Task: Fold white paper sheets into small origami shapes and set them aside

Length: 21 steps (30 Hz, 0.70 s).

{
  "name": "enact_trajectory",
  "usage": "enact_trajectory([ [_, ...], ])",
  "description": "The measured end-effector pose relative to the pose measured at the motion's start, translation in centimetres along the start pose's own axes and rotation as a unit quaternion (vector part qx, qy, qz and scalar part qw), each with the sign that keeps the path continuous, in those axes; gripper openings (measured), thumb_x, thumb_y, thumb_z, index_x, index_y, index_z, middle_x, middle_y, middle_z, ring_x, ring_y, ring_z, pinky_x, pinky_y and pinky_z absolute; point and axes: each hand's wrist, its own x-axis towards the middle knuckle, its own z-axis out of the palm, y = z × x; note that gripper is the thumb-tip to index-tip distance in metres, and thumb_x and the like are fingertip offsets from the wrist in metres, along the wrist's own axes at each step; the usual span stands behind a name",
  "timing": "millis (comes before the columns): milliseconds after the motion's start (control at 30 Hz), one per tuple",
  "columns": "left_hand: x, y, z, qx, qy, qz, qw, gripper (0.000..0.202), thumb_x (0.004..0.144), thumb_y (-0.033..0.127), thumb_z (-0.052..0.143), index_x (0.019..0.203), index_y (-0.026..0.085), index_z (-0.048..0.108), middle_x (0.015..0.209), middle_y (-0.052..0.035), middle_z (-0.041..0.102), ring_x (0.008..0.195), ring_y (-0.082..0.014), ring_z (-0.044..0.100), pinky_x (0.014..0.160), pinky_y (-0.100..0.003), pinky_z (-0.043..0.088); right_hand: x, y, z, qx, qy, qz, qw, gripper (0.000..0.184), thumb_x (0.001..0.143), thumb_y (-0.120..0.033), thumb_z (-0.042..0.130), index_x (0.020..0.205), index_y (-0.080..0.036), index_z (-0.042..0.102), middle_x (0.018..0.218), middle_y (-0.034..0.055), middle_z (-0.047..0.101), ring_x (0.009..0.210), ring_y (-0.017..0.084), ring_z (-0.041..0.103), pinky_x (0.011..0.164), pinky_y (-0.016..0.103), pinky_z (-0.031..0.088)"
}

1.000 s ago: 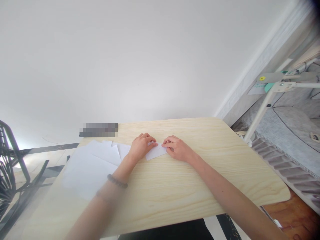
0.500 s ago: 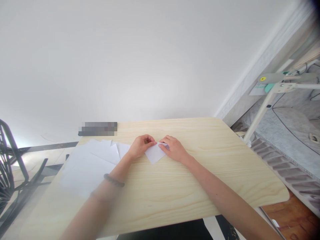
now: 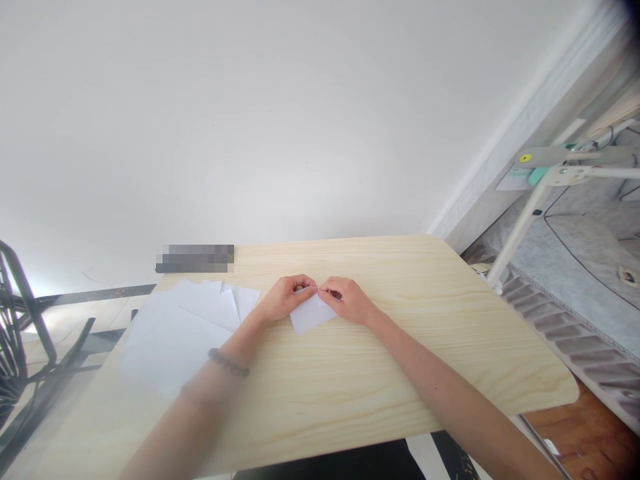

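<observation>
A small folded white paper (image 3: 311, 313) lies on the light wooden table (image 3: 380, 373) near its middle. My left hand (image 3: 285, 299) pinches the paper's far edge from the left, fingers curled together. My right hand (image 3: 350, 300) pinches the same edge from the right, and the fingertips of both hands almost meet above the paper. A dark bead bracelet (image 3: 229, 363) sits on my left wrist.
Several loose white sheets (image 3: 185, 327) spread over the table's left part. A blurred dark strip (image 3: 195, 258) lies at the far left edge. A black chair frame (image 3: 20, 333) stands at left; a white stand (image 3: 530, 213) and grey rug are at right.
The paper lay flat as a rectangle, was then turned with a corner toward me, and now lies level again. Both hands have drawn together at its far edge.
</observation>
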Motion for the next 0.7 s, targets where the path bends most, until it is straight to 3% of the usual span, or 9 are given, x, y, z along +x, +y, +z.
enact_trajectory([
  [267,0.0,-0.2,-0.1,-0.012,-0.018,0.009,1.000,0.028,0.079,0.038,0.044,0.080,0.014,0.058,0.069,-0.0004,0.056,0.059,-0.0096,0.046,0.050,-0.019,0.035,0.1,0.2,-0.7,0.024,-0.035,-0.020,0.999,0.018,0.080,-0.020,0.043,0.068,-0.016,0.056,0.066,-0.0008,0.054,0.059,0.008,0.044,0.058,0.021,0.033],
  [500,0.1,-1.1,-0.9,-0.063,-0.006,-0.023,0.998,0.030,0.078,0.041,0.046,0.079,0.012,0.056,0.066,-0.0007,0.052,0.056,-0.0089,0.044,0.046,-0.018,0.033,-0.7,1.1,-2.3,0.047,-0.067,0.012,0.997,0.017,0.074,-0.015,0.043,0.059,-0.015,0.050,0.060,-0.0031,0.047,0.054,0.007,0.039,0.052,0.019,0.028],
  [700,0.1,-0.7,-0.3,-0.042,-0.011,-0.012,0.999,0.028,0.077,0.039,0.047,0.077,0.014,0.059,0.070,-0.0015,0.056,0.061,-0.0101,0.047,0.051,-0.019,0.037,-0.6,0.3,-1.6,0.051,-0.065,0.022,0.996,0.018,0.078,-0.019,0.042,0.064,-0.016,0.052,0.062,-0.0023,0.049,0.055,0.007,0.040,0.052,0.020,0.029],
])
